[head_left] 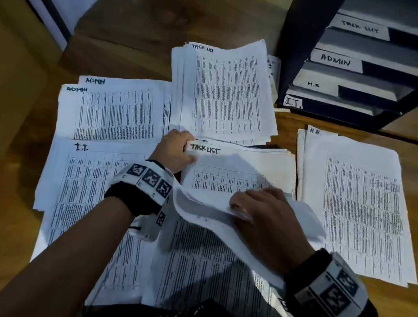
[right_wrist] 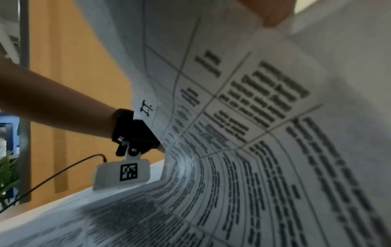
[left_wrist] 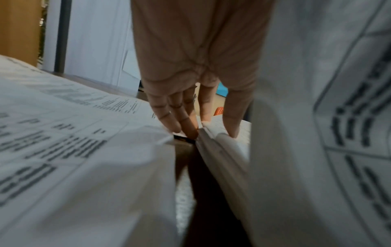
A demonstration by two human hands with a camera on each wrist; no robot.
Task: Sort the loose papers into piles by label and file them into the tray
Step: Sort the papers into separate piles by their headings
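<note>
The top sheet (head_left: 209, 214), marked I.T., is pinched at its far edge by the right hand (head_left: 263, 224) and curled back toward the body. The unsorted stack (head_left: 241, 175) beneath, long axis away from the body, is gripped at its far-left corner by the left hand (head_left: 173, 149). Around this stack lie the I.T. pile (head_left: 79, 191) to the left, ADMIN pile (head_left: 115, 114) far-left, TASK LIST pile (head_left: 228, 89) behind, H.R. pile (head_left: 355, 206) to the right. The labelled tray (head_left: 354, 86) stands far-right.

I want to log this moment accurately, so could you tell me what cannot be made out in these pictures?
- Printed table text on every pile, e.g. the H.R. pile: head view, too small.
- Tray shelf contents: head view, too dark.
- Right hand fingertips: head view, hidden under the lifted sheet.
</note>
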